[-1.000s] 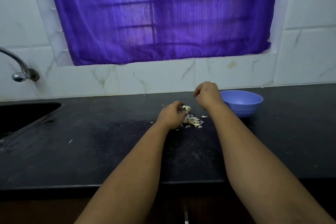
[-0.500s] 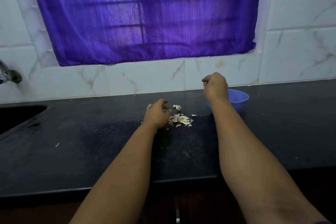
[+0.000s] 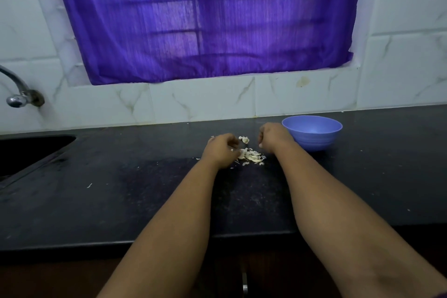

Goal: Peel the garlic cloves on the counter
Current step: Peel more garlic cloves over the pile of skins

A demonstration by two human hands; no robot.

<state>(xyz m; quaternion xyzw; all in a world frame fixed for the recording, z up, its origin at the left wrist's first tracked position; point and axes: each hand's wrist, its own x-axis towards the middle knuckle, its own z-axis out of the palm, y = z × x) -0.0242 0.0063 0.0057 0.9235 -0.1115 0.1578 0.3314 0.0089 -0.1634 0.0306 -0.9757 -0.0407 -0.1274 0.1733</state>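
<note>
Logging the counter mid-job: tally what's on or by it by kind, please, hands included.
Hands: 2, left hand and right hand
Bowls: 1, blue bowl
Piles of garlic peel: 1, peel pile
Separate garlic pieces: 1, garlic piece
Taps: 1, tap
Total: 6

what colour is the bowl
Light blue-purple; the bowl shows best in the head view.

A: Light source? Level?
B: Dim. Daylight through purple curtain (image 3: 205,19) at far wall, casting a violet tint.
A: Sharpness?
B: Soft throughout; black counter (image 3: 96,189) underexposed, faint sheen. Wall lines bow toward the edges.
</note>
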